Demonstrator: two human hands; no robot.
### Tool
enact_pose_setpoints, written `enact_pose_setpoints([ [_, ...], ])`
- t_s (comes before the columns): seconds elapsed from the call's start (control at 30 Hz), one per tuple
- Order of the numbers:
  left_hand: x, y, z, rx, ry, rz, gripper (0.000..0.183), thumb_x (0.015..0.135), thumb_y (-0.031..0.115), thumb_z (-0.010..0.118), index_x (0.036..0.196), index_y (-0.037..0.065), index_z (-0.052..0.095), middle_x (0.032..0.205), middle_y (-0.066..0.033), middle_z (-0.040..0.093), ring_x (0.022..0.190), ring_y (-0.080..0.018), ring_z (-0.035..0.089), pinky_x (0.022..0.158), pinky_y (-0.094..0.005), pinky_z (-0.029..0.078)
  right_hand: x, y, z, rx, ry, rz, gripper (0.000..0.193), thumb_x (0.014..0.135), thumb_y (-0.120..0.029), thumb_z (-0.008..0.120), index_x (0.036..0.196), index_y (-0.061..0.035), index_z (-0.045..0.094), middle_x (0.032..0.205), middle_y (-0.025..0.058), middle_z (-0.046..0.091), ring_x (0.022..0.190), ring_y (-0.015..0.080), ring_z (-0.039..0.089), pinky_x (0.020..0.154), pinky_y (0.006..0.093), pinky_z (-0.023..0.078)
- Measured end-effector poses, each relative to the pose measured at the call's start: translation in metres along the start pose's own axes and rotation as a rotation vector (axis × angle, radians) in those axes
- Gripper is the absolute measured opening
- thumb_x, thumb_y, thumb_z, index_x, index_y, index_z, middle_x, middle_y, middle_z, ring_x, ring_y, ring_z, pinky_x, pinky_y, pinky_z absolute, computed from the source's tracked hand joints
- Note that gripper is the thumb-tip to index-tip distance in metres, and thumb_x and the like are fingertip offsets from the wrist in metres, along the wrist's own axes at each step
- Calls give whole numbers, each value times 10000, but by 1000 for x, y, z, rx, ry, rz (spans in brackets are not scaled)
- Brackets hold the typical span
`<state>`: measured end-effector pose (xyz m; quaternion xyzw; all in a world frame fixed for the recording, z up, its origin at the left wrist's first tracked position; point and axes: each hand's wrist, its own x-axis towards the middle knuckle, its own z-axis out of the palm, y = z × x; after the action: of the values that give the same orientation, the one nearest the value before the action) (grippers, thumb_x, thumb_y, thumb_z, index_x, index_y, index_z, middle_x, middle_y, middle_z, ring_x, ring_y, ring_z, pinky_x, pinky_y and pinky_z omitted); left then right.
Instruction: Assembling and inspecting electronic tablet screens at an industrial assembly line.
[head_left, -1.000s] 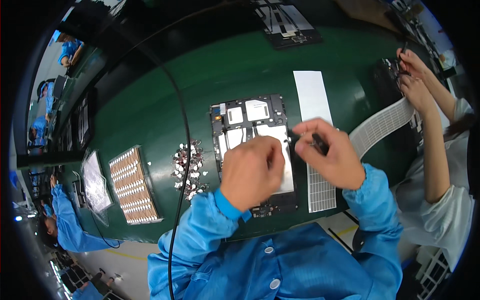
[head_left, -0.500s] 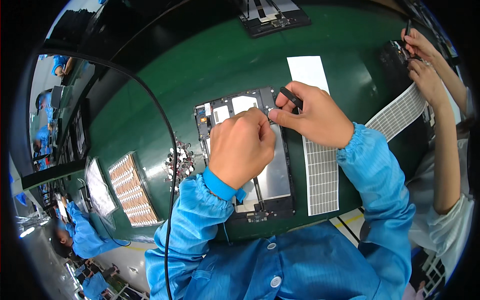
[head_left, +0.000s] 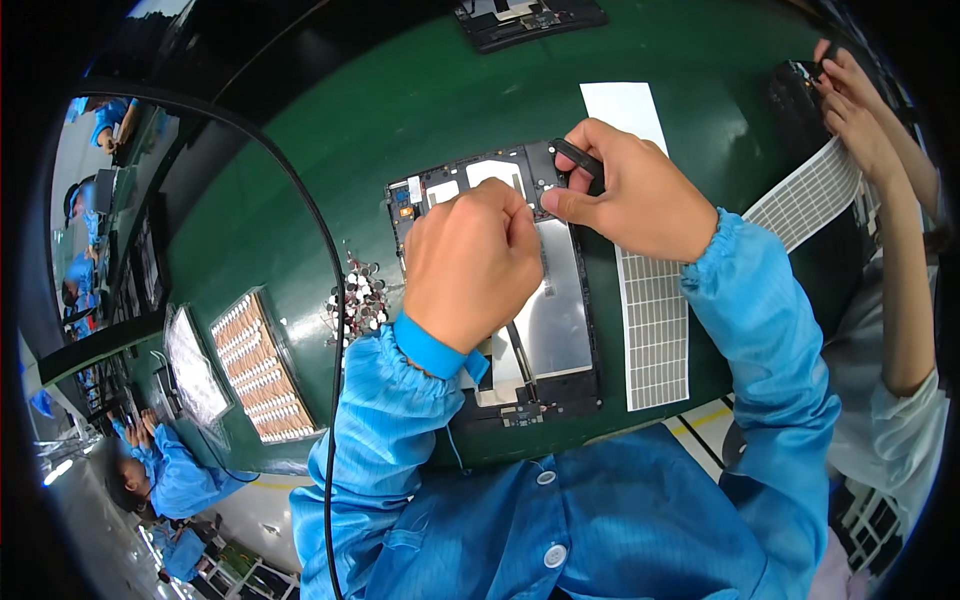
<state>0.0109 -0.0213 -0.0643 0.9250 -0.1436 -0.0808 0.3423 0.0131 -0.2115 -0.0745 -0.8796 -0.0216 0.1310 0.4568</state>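
Observation:
An opened tablet [head_left: 565, 345], its inner side up, lies on the green bench in front of me. My left hand [head_left: 472, 262] is over its upper middle, fingers curled in and the back of the hand toward me; whatever the fingertips pinch is hidden. At the tablet's upper right edge, my right hand [head_left: 640, 195] grips a slim black hand tool [head_left: 580, 160], which slants between thumb and fingers. Its far end is covered by the hand. The right thumb tip touches or nearly touches the tablet's frame; I cannot tell which.
Small round parts with wires [head_left: 362, 297] are heaped left of the tablet. Farther left lies a tray of brown-and-white strips [head_left: 262, 370]. Label sheets [head_left: 655, 340] lie to the right. A black cable [head_left: 333, 260] crosses the left. A co-worker's hands [head_left: 855, 110] work at far right.
The tablet and sheets appear slightly higher in the picture as the view shifts. Both my hands stay at the tablet's upper part with little change in grip. The co-worker's hands have shifted slightly.

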Motion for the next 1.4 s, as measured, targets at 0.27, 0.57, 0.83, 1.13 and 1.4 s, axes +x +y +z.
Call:
enact_pose_setpoints([
  [0.27, 8, 0, 6, 77, 23, 58, 93, 848, 112, 650, 801, 32, 658, 768, -189, 690, 682, -399, 667, 610, -505, 505, -4, 12, 8, 9, 68, -54, 341, 874, -170, 810, 1059, -6, 575, 782, 82, 617, 726, 140, 570, 652, 303, 483],
  [0.57, 6, -10, 3, 35, 31, 108, 84, 854, 111, 661, 887, 45, 701, 794, -185, 685, 718, -408, 666, 640, -512, 512, 12, -17, -2, -311, -37, -72, 441, 740, -221, 822, 1022, 22, 585, 702, 113, 618, 627, 200, 624, 566, 329, 487],
  [0.83, -93, -18, -37, -31, 320, 202, 230, 884, 12, 668, 1110, -26, 656, 929, -182, 674, 817, -357, 670, 726, -420, 536, -41, -12, 26, -347, 285, -161, 411, 894, -265, 735, 1158, 22, 606, 885, 231, 721, 815, 389, 727, 725, 444, 573],
  [1.13, -171, -28, -8, -98, 314, -58, 457, 921, 168, 702, 1294, -55, 560, 1143, -286, 660, 978, -405, 678, 875, -442, 539, -138, -15, 83, -27, 318, 55, 474, 962, -305, 695, 1242, 69, 614, 987, 220, 676, 877, 330, 678, 795, 383, 542],
  [1.4, -175, -36, -10, -422, 315, -180, 409, 950, 211, 683, 1267, -28, 584, 1054, -233, 697, 913, -322, 686, 832, -400, 537, -140, -35, 72, 574, 202, 218, 431, 914, -283, 774, 1136, 60, 636, 919, 26, 628, 818, 87, 543, 741, 245, 472],
])
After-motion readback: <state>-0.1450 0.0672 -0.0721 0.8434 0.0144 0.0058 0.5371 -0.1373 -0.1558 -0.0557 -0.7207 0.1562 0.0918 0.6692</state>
